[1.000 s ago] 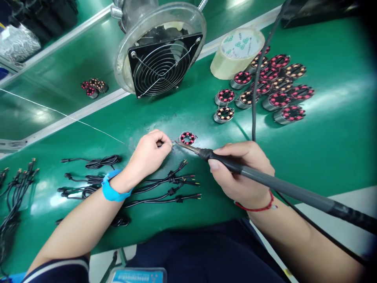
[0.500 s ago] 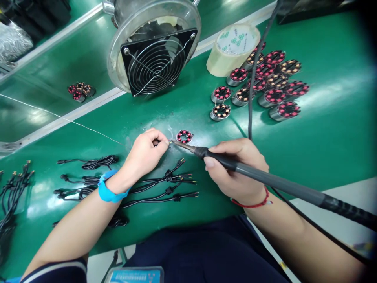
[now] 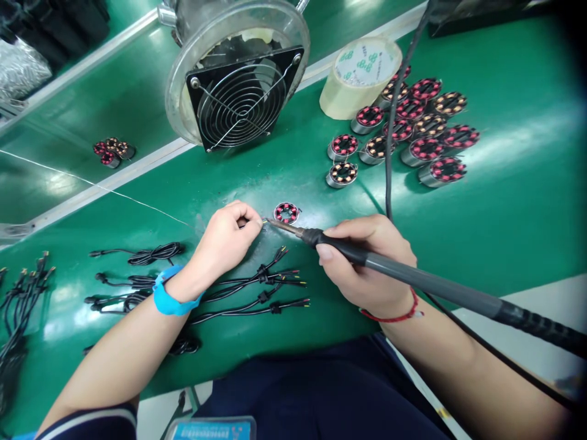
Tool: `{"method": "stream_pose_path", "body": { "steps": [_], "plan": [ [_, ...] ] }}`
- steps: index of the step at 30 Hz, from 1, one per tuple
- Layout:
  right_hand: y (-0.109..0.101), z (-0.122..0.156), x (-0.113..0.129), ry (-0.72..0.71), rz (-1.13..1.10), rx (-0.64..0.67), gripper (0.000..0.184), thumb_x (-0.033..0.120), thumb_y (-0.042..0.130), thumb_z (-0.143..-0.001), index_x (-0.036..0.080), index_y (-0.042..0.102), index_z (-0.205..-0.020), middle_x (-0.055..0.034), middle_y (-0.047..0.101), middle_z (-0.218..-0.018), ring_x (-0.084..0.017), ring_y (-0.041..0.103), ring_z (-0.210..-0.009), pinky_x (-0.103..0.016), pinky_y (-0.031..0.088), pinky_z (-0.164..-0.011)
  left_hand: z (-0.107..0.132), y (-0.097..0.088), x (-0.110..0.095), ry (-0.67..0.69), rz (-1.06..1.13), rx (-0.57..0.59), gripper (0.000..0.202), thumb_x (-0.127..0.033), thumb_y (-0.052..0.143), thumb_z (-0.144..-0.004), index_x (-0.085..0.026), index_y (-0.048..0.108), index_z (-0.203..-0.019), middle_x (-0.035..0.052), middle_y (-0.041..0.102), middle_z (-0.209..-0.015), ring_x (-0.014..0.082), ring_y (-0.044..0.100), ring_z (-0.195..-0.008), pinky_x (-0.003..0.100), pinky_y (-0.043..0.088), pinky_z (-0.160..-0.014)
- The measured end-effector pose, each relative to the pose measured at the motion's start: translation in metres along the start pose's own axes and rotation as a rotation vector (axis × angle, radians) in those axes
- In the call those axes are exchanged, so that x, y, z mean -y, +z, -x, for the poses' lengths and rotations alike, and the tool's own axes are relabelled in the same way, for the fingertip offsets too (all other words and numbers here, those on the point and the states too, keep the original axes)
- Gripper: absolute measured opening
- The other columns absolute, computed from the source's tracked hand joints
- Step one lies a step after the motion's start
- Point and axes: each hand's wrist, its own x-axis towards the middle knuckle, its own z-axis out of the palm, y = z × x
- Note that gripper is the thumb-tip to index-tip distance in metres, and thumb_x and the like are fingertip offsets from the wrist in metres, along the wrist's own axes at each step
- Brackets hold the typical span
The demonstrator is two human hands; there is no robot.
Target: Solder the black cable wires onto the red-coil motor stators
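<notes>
My right hand (image 3: 373, 263) is closed around the dark handle of a soldering iron (image 3: 348, 249), whose metal tip points left toward my other hand. My left hand (image 3: 232, 235) is pinched on a thin wire (image 3: 264, 221) with a yellowish end, right at the iron's tip. Most of that wire is hidden by the fingers, so whether the tip touches it is hard to tell. Just beyond the tip, a wound motor stator (image 3: 287, 212) with red coils lies on the green bench. A thin strand (image 3: 132, 197) runs from the far left toward my left hand.
A fan (image 3: 245, 101) in a round metal duct hangs ahead. Several stators (image 3: 425, 150) and a tape roll (image 3: 362, 76) stand at the right rear. Black cables (image 3: 257, 299) lie near my left forearm, more cables (image 3: 22, 299) at far left. The iron's cord (image 3: 389, 153) hangs at right.
Both hands and the soldering iron stay almost in place. The background has shifted very slightly to the left with the camera.
</notes>
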Motion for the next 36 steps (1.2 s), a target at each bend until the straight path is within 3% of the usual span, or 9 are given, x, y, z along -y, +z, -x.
{"method": "stream_pose_path", "body": {
  "steps": [12,15,19,23,26,29,32,36],
  "plan": [
    [0.001,0.003,-0.003,0.054,-0.060,-0.017,0.013,0.028,0.068,-0.082,0.025,0.059,-0.091,0.0020,0.067,-0.072,-0.011,0.063,-0.050,-0.024,0.052,-0.047,0.000,-0.001,-0.001,-0.017,-0.005,-0.015,0.010,-0.018,0.056,-0.078,-0.016,0.062,-0.070,0.0000,0.061,-0.075,0.0118,0.053,-0.068,0.029,0.042,-0.067],
    [0.002,0.001,-0.003,0.016,-0.057,-0.008,0.013,0.025,0.067,-0.083,0.025,0.061,-0.094,-0.0001,0.071,-0.080,-0.013,0.069,-0.059,-0.025,0.057,-0.054,-0.001,0.000,-0.002,-0.023,0.005,-0.021,0.010,-0.020,0.057,-0.078,-0.016,0.062,-0.071,0.0001,0.061,-0.076,0.0116,0.053,-0.068,0.028,0.042,-0.067],
    [0.002,-0.006,-0.001,-0.041,-0.068,0.103,0.025,0.022,0.066,-0.087,0.025,0.062,-0.111,-0.0037,0.076,-0.100,-0.018,0.075,-0.088,-0.029,0.062,-0.078,-0.001,-0.001,-0.003,-0.033,0.014,-0.022,0.012,-0.023,0.057,-0.079,-0.015,0.061,-0.071,0.0000,0.060,-0.075,0.0110,0.051,-0.066,0.028,0.041,-0.067],
    [0.002,-0.020,0.003,0.053,-0.131,0.273,0.034,0.026,0.058,-0.094,0.024,0.055,-0.128,-0.0050,0.072,-0.119,-0.017,0.074,-0.091,-0.030,0.060,-0.084,-0.001,-0.001,-0.005,-0.042,-0.009,-0.022,0.011,-0.021,0.056,-0.078,-0.015,0.061,-0.072,-0.0006,0.058,-0.073,0.0106,0.050,-0.065,0.027,0.039,-0.065],
    [0.004,-0.036,0.005,0.143,-0.097,0.420,0.026,0.026,0.050,-0.096,0.027,0.057,-0.121,-0.0005,0.074,-0.107,-0.016,0.073,-0.082,-0.030,0.058,-0.075,0.000,-0.001,-0.004,-0.049,-0.003,-0.027,0.010,-0.021,0.055,-0.078,-0.015,0.061,-0.072,-0.0006,0.058,-0.072,0.0110,0.050,-0.065,0.027,0.040,-0.066],
    [0.012,-0.048,0.006,0.128,-0.045,0.537,0.023,0.019,0.050,-0.092,0.025,0.058,-0.113,-0.0014,0.073,-0.096,-0.019,0.069,-0.086,-0.034,0.055,-0.079,-0.001,-0.001,-0.003,-0.036,0.007,-0.023,0.010,-0.020,0.054,-0.078,-0.016,0.061,-0.072,-0.0008,0.059,-0.073,0.0113,0.051,-0.067,0.027,0.040,-0.067],
    [0.024,-0.048,0.002,0.085,-0.020,0.553,0.032,0.013,0.052,-0.084,0.022,0.055,-0.115,-0.0042,0.071,-0.097,-0.024,0.064,-0.097,-0.042,0.050,-0.087,-0.001,-0.001,-0.002,-0.026,-0.003,-0.025,0.010,-0.018,0.054,-0.078,-0.016,0.061,-0.071,-0.0009,0.059,-0.073,0.0114,0.051,-0.067,0.027,0.040,-0.067],
    [0.040,-0.040,-0.009,0.008,-0.002,0.524,0.036,0.009,0.048,-0.082,0.021,0.055,-0.116,-0.0039,0.070,-0.093,-0.024,0.060,-0.093,-0.041,0.047,-0.084,-0.002,-0.001,-0.002,-0.007,-0.005,-0.032,0.009,-0.016,0.054,-0.078,-0.016,0.061,-0.071,-0.0007,0.060,-0.076,0.0121,0.053,-0.071,0.028,0.040,-0.071]
  ]
}}
